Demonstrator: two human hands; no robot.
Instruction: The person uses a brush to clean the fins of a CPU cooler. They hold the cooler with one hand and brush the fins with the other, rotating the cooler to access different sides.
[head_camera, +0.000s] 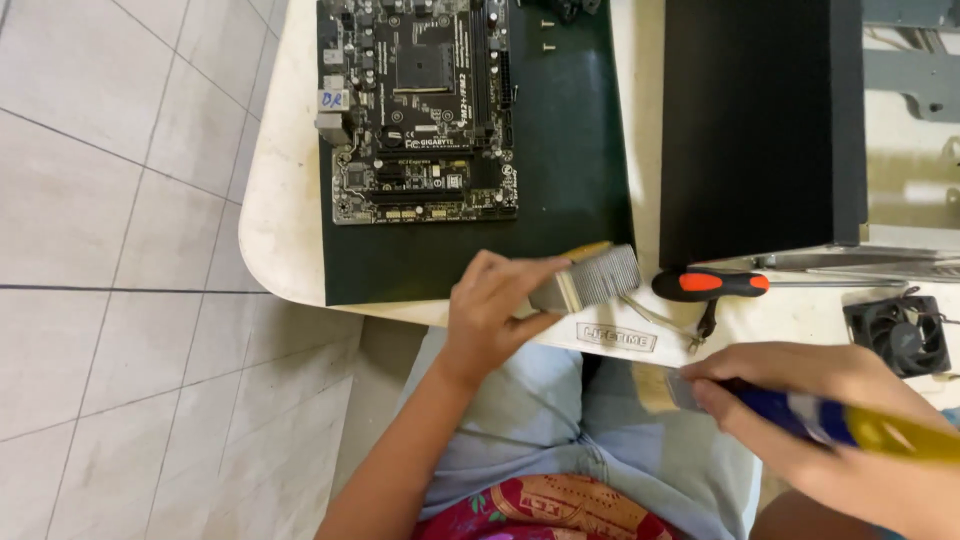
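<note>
**Finned heatsink in one hand, brush in the other**

The left hand is closed around 1 grey finned heatsink, held over the table edge just below the dark green mat. Its long axis runs left to right, tilted up toward the right, with the thin fins facing upward. The right hand grips a brush with a blue and yellow handle; its long axis points left, bristles blurred. An orange-handled screwdriver lies just beside the heatsink.
</note>
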